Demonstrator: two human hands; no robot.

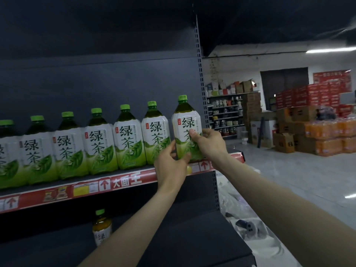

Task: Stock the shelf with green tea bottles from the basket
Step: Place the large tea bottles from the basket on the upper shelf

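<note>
- Slotted upright (pixel 200 74): a dark metal post with punched slots at the right edge of the shelf unit (pixel 96 83). The unit's back panel is matte dark grey.
- Held bottle (pixel 185 124): clear plastic with a ribbed green screw cap, dark tea in the shoulder, and a glossy white-to-green wrap with leaf artwork. It reads "绿茶" in dark green, with a small red tag too small to read. It stands upright just left of the upright, at the right end of the row. Its base is hidden, so contact with the board cannot be confirmed.
- Left hand (pixel 171 164): its thumb and fingers are wrapped round the held bottle's lower body.
- Right hand (pixel 209 143): it grasps the same bottle, with the thumb on the label front and the fingers round the side nearest the upright.
- Row of bottles (pixel 100 139): six matching "绿茶" bottles stand shoulder to shoulder further left of the upright.
- Price rail (pixel 125 180): a red strip running left from the upright, with "大面王" in white, white up-arrows and a yellow tag.
- Small bottle (pixel 101 227): it is on the tier below, left of the upright, with a green cap, amber contents and "绿" legible.
- Cartons (pixel 285 130): brown cardboard stacked well right of the upright, with red cases (pixel 308 95) and orange shrink-wrapped packs (pixel 327 135).
</note>
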